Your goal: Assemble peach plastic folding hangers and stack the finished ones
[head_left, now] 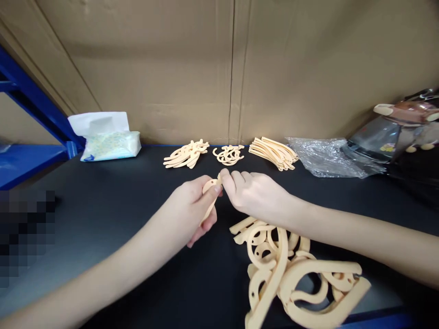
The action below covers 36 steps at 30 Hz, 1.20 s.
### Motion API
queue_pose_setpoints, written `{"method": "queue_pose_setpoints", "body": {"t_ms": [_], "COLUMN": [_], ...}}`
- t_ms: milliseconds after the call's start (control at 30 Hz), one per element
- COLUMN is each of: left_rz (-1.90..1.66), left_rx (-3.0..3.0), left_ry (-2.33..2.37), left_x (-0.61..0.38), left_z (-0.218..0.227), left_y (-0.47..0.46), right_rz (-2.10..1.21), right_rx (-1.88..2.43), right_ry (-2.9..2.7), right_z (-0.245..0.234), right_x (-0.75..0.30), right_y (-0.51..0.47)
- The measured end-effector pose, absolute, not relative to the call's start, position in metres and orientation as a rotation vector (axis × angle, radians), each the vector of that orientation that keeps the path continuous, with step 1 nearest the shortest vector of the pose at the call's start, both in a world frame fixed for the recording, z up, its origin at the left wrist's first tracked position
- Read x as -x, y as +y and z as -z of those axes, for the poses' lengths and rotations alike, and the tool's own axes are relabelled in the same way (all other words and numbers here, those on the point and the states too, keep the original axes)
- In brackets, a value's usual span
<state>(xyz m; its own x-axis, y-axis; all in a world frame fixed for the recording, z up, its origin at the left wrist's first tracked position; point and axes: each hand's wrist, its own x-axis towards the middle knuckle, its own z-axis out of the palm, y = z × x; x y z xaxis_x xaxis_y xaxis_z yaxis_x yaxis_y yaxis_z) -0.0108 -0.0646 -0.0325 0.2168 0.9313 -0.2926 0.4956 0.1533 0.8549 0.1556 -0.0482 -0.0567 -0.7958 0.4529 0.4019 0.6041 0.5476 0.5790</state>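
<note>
My left hand [197, 205] is closed around a beige curved plastic piece [208, 185] with a small round hole, its thumb pressed on the upper end. My right hand [252, 189] meets it at that end, fingers curled in a pinch on the piece's tip; what lies under those fingers is partly hidden. Below my right forearm lies a heap of joined beige plastic parts [283, 256], with curved hooks and straight arms that look like folding hangers.
Along the back of the black table [144, 256] are loose curved arms [187, 154], small hooks [229, 155] and longer arms [272, 153]. A tissue pack [111, 144] stands left. Clear plastic film [329, 157] and a transparent bag [377, 132] lie right. Cardboard [164, 68] rises behind.
</note>
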Motion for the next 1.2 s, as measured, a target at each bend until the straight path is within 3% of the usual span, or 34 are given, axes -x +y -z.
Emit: {"method": "queue_pose_setpoints", "body": {"t_ms": [333, 500, 667, 933, 1200], "left_rz": [-0.752, -0.880, -0.937, -0.936, -0.443], "left_rx": [-1.978, -1.844, -1.885, -2.374, -2.657], "left_ry": [1.417, 1.560, 1.782, 1.948, 1.669], "left_x": [0.018, 0.037, 0.047, 0.042, 0.060], "left_z": [0.037, 0.027, 0.045, 0.069, 0.087], "left_y": [-0.056, 0.013, 0.073, 0.084, 0.075], "right_rz": [0.389, -0.402, -0.876, -0.946, -1.016], "right_rx": [1.418, 1.289, 1.199, 1.147, 1.079], "right_ry": [-2.600, -2.215, -1.871, -1.720, -1.653], "right_z": [0.028, 0.028, 0.030, 0.040, 0.060], "right_x": [-0.182, -0.198, -0.200, -0.206, -0.203], "right_y": [-0.023, -0.008, -0.002, 0.009, 0.018]}}
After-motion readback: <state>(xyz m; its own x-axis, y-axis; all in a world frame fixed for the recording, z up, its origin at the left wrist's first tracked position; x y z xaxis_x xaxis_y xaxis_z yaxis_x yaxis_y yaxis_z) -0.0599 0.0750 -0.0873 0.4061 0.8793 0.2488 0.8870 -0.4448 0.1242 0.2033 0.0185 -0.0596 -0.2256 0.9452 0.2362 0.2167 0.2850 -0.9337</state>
